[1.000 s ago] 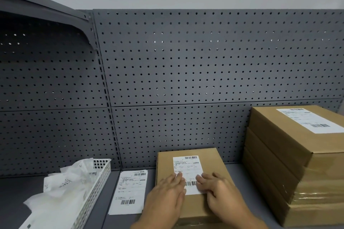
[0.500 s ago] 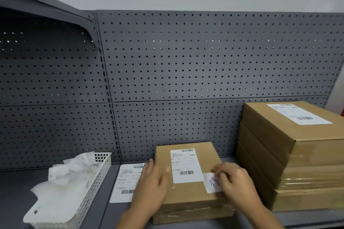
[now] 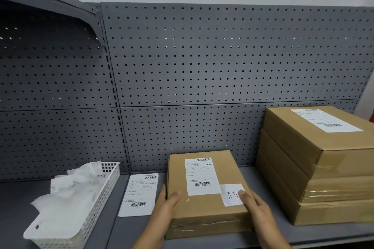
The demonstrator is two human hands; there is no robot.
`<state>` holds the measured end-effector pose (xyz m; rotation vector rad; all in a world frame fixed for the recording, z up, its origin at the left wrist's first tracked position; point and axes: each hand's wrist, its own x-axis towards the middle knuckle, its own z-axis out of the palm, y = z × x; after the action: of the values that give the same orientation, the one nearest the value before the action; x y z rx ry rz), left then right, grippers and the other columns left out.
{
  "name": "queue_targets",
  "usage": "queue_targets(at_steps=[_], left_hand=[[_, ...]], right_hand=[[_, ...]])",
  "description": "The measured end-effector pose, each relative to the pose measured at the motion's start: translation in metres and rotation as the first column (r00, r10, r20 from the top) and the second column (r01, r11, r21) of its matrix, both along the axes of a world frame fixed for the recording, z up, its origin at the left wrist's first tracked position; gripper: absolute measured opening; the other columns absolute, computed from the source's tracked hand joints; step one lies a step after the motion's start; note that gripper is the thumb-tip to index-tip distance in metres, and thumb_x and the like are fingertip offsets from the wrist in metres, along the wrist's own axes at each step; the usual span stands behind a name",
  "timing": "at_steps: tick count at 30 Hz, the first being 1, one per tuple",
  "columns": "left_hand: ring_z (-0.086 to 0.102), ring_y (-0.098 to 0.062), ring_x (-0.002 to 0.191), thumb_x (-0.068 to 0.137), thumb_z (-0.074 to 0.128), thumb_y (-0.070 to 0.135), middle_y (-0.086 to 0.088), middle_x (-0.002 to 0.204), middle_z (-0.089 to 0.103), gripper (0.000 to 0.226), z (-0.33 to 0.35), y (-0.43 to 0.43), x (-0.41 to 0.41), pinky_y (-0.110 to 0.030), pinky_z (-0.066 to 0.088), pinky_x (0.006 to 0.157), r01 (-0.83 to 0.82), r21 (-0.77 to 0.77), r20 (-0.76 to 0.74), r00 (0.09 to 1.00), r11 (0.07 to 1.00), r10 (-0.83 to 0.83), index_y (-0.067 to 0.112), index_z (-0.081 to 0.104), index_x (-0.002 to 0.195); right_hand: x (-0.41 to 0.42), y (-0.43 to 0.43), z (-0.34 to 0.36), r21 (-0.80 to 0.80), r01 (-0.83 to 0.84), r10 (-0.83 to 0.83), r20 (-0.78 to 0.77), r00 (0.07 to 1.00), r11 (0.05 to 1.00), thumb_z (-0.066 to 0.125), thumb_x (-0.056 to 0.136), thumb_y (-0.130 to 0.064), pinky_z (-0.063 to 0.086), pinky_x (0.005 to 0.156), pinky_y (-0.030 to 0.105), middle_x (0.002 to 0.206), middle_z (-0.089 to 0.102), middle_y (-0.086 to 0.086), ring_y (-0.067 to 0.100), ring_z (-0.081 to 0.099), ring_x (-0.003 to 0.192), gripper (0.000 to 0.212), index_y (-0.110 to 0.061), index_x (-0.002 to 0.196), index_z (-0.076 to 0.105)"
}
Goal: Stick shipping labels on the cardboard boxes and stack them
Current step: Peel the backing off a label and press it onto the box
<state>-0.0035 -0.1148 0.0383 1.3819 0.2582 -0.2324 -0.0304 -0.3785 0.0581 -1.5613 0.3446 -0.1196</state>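
The cardboard box [image 3: 206, 198] lies flat on the grey shelf [image 3: 248, 172], in the centre foreground, in front of the perforated back panel [image 3: 202, 66]. A shipping label [image 3: 202, 177] is applied to its top face, barcodes at the upper and lower ends. A small white slip [image 3: 232, 195] with handwritten characters touches the label's lower right corner.

Hand state:
- The left hand [image 3: 166, 206] grips the box's left edge, thumb on the top face, fingers against the side wall.
- The right hand [image 3: 255, 206] grips the right edge near the front corner, thumb pressed on the white slip, fingers down the side.

Whether the box is clear of the shelf cannot be determined.

To the right, near but apart from the held box, a stack of three boxes [image 3: 323, 168] stands against the back panel. The top one carries its own label [image 3: 325, 120]; clear tape is visible on the lower two.

To the left, just beside the box, a loose label sheet [image 3: 140, 194] lies flat on the shelf. Further left, a white mesh basket [image 3: 101, 194] contains crumpled white backing paper [image 3: 66, 198]
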Motion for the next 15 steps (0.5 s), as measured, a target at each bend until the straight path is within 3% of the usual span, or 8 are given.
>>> queue_targets(at_steps=[3,6,11,13,15], left_hand=[[0.068,-0.021,0.123,0.063,0.083,0.051,0.005,0.135,0.07,0.11,0.006,-0.002,-0.004,-0.049,0.046,0.114,-0.019,-0.064,0.014,1.0,0.998,0.02,0.033,0.032,0.159],[0.069,-0.023,0.122,0.068,0.082,0.051,0.005,0.133,0.072,0.1,0.005,0.001,-0.004,-0.051,0.047,0.113,-0.022,-0.078,-0.012,1.0,0.997,0.021,0.038,0.036,0.156],[0.073,-0.025,0.114,0.089,0.073,0.039,-0.001,0.127,0.074,0.07,0.026,0.007,-0.01,-0.05,0.052,0.107,0.005,-0.002,-0.029,1.0,1.0,-0.005,0.023,0.044,0.151],[0.074,-0.03,0.108,0.099,0.065,0.029,-0.006,0.121,0.076,0.047,0.04,0.009,-0.009,-0.05,0.055,0.102,0.033,0.01,-0.027,0.999,0.999,-0.033,0.022,0.051,0.144],[0.074,-0.033,0.107,0.102,0.06,0.025,-0.008,0.118,0.077,0.037,0.054,0.013,-0.008,-0.051,0.055,0.101,0.039,0.025,-0.007,0.999,0.999,-0.039,0.023,0.055,0.139]], right_hand=[[0.0,0.003,-0.003,0.07,0.023,-0.023,0.0,1.0,0.997,0.066,0.097,-0.029,0.049,0.081,0.031,0.1,0.081,-0.007,0.017,0.071,0.102,0.021,-0.017,0.11,0.077],[-0.002,0.006,0.0,0.09,0.019,-0.019,-0.002,1.0,0.996,0.064,0.098,-0.025,0.049,0.08,0.032,0.101,0.082,-0.002,0.019,0.072,0.099,0.02,-0.014,0.108,0.078],[-0.002,0.009,0.011,0.099,-0.004,0.007,-0.026,1.0,0.995,0.068,0.096,-0.031,0.052,0.09,0.036,0.104,0.081,-0.004,0.02,0.072,0.106,0.025,-0.017,0.116,0.076],[-0.004,0.009,0.024,0.095,-0.022,0.023,-0.008,1.0,0.995,0.069,0.095,-0.033,0.053,0.097,0.038,0.107,0.081,-0.006,0.019,0.072,0.107,0.029,-0.019,0.119,0.074],[-0.007,0.011,0.04,0.091,-0.044,0.043,0.02,0.999,0.995,0.068,0.096,-0.031,0.053,0.089,0.033,0.104,0.081,-0.007,0.016,0.073,0.104,0.024,-0.019,0.116,0.075]])
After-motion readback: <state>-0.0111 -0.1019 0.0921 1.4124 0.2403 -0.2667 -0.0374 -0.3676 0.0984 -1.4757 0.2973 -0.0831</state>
